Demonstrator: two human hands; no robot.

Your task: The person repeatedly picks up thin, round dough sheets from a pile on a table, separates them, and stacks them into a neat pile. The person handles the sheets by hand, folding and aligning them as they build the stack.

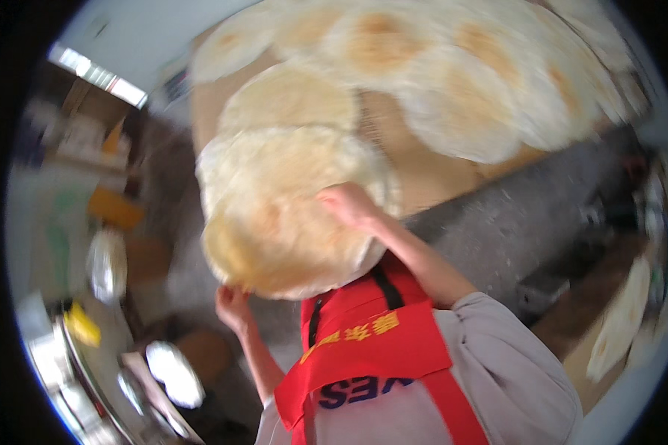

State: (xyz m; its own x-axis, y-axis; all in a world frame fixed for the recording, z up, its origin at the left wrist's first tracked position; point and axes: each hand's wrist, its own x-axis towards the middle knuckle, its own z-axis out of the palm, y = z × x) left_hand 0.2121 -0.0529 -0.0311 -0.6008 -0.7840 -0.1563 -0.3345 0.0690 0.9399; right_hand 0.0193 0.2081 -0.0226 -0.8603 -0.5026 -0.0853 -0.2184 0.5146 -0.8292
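A large round flatbread [289, 222], pale with browned patches, lies in front of me, its near part reaching past the board's edge toward my apron. My left hand [234, 306] pinches its near left rim, where the bread curls and looks yellower. My right hand [349, 206] is over the right part of the same bread with its fingers curled in. Blur hides whether those fingers grip the bread or only touch it. Just beyond it, another flatbread [295, 100] lies partly covered on the brown cardboard [423, 167].
Several overlapping flatbreads [467, 105] spread across the far side. A grey, flour-specked surface [479, 222] runs along the right, with a metal block [543, 295] on it. More flatbread [623, 317] lies at far right. Stools [172, 372] with shiny tops stand at left.
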